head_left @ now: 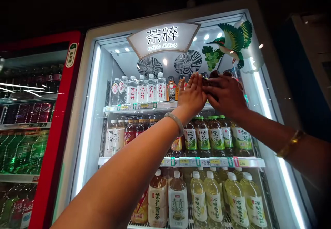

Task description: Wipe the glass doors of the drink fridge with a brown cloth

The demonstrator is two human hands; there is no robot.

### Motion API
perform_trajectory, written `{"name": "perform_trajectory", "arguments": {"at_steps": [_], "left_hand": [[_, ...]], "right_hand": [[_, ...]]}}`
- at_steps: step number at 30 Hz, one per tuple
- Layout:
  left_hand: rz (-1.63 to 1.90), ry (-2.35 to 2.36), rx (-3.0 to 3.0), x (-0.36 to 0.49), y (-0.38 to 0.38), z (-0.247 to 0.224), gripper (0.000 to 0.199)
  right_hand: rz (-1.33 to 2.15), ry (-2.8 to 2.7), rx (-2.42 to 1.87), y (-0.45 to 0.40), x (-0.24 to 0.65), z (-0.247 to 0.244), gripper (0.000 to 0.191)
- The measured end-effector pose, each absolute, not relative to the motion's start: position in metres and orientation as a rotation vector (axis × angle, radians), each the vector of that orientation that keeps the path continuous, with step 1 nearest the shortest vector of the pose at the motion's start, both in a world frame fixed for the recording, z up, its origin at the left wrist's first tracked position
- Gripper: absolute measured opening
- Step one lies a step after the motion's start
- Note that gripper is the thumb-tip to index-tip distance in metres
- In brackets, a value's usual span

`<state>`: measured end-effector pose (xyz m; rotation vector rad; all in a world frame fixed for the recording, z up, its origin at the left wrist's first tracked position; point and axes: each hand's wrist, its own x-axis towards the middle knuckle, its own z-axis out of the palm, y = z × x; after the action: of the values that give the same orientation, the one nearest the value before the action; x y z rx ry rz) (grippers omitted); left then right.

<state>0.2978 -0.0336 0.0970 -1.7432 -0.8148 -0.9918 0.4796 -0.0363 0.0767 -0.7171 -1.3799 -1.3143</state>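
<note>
Both arms reach up in front of a lit drinks cooler (90, 94). My left hand (191, 92), with a pale bangle (176, 121) at the wrist, is raised with its fingers stretched out and holds nothing. From the right comes my right hand (226, 94), fingers extended to the left, with a gold-coloured bracelet (291, 144) on that wrist. The two hands meet or overlap at the fingertips, before the top shelf (126, 107). Whether either touches the cooler's glass cannot be made out. Behind them stand clear water bottles (141, 89) and orange-labelled bottles (171, 88).
Green tea bottles (203, 137) line the middle shelf, and pale yellow drinks (214, 196) stand below. Above hangs a lit sign (162, 41), beside a bird picture (232, 42). A red-framed cooler (55, 118) is at the left.
</note>
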Motion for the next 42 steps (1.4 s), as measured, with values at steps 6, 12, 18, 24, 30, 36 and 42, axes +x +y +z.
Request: {"name": "perform_trajectory", "arguments": {"at_steps": [6,12,18,24,30,36,42], "left_hand": [[-0.924,-0.693,-1.768,0.271,-0.028,0.088,0.069],[-1.013,-0.715,-1.782,0.269,-0.029,0.109,0.070],[-0.972,-0.612,-1.794,0.237,-0.021,0.108,0.069],[-0.956,-0.685,-1.841,0.218,-0.023,0.117,0.070],[-1.019,-0.677,-1.859,0.202,-0.019,0.116,0.072],[-0.941,-0.635,-1.859,0.165,-0.017,0.106,0.069],[-1.020,-0.657,-1.814,0.146,-0.012,0.109,0.069]], "right_hand": [[-1.367,-1.599,-0.588,-0.051,0.519,0.073,0.025],[-1.160,-1.127,-0.899,-0.040,0.447,0.110,0.030],[-1.459,-1.627,-0.630,-0.044,0.462,0.066,0.036],[-1.367,-1.442,-0.883,-0.051,0.466,0.108,0.041],[-1.366,-1.351,-0.864,-0.034,0.374,0.096,0.036],[-1.494,-1.621,-0.770,-0.045,0.412,0.079,0.028],[-1.142,-1.062,-1.092,-0.038,0.349,0.148,0.038]]}}
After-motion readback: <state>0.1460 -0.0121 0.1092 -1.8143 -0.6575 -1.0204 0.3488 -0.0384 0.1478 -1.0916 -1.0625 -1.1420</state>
